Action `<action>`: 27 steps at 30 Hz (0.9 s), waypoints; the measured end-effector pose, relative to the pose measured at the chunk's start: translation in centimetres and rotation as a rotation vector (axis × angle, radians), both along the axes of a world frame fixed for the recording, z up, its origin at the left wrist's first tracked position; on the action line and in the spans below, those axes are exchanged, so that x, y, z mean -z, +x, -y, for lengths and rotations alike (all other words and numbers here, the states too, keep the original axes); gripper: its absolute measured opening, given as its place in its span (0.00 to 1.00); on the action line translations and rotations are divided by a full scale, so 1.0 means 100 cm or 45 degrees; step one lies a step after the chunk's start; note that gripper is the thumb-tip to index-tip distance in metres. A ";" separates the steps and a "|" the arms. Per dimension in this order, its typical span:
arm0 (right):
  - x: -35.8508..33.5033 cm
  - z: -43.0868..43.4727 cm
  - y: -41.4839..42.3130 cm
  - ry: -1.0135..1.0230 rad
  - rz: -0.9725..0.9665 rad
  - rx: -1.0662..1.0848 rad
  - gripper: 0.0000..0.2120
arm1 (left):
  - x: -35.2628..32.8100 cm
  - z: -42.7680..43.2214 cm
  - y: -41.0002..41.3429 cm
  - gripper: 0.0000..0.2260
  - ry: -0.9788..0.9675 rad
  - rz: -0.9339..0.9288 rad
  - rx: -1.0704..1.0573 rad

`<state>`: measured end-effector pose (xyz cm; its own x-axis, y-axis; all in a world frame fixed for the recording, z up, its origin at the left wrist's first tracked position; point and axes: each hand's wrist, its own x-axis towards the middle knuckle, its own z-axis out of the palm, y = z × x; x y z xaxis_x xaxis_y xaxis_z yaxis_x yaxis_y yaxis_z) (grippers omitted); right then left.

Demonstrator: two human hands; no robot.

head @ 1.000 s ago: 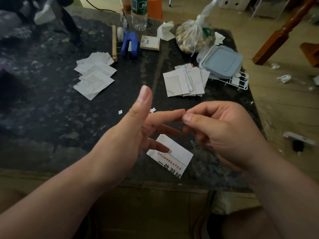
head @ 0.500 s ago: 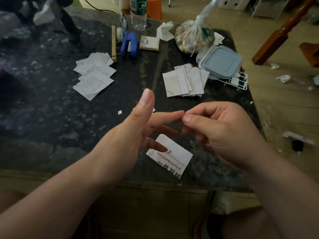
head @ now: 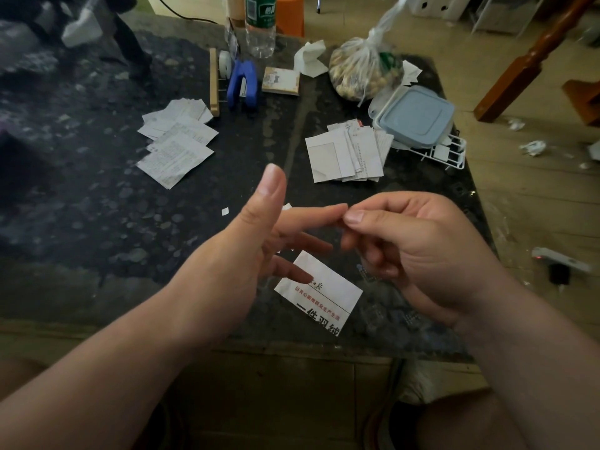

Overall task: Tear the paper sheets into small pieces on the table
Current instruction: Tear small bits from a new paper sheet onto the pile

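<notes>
White paper printed in red and black (head: 319, 292) lies flat on the dark table (head: 97, 206) close to its near edge, a torn-down piece but large enough to be torn again. Above it the left hand (head: 253, 251) is spread loose, thumb raised and fingers straight, holding nothing. The right hand (head: 412, 251) has its fingers curled, thumb and forefinger meeting at the left forefinger's tip; whether a scrap sits in that pinch cannot be told. Only a couple of tiny white scraps (head: 225, 211) show on the table beyond the hands, so little finished tearing is visible. Farther back, two piles wait: a left pile of printed sheets (head: 177, 147) and a right pile (head: 349, 154) beside a blue-lidded box (head: 417, 116). Both look like sizeable pieces. By this showing the job is at an early stage, with most of the paper left to reduce.
</notes>
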<state>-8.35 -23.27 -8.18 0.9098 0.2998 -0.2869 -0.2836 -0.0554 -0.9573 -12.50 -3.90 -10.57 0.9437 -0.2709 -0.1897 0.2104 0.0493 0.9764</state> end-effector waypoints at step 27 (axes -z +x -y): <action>0.001 -0.004 -0.002 0.189 -0.113 0.047 0.06 | 0.004 0.003 0.004 0.37 -0.093 -0.030 -0.017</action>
